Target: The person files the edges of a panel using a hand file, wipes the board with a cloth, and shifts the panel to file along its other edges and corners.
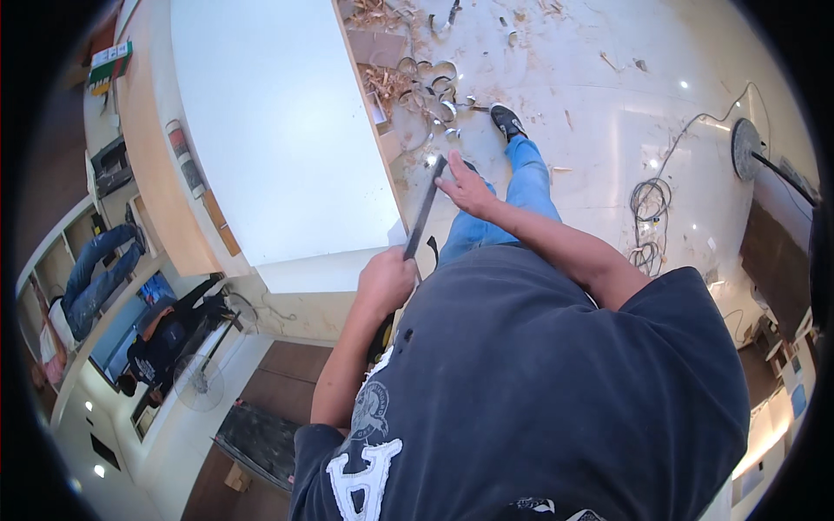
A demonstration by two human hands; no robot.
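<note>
My left hand (388, 280) is closed round the lower end of a long, flat, dark file (423, 213). The file slants up and to the right, close beside the wooden edge of a large white panel (287, 130). At its far tip is my right hand (469, 187), thumb and fingers apart, the thumb side next to the metal. Whether those fingers press on the tip is hard to make out. The panel's near corner lies just left of the file and above my left hand.
Wood shavings (388, 85) and curled edging strips (441, 87) litter the floor beyond the panel. A coiled cable (650, 200) lies to the right, near a round sander head (744, 149). At left are a standing fan (200, 382) and two other people (165, 339).
</note>
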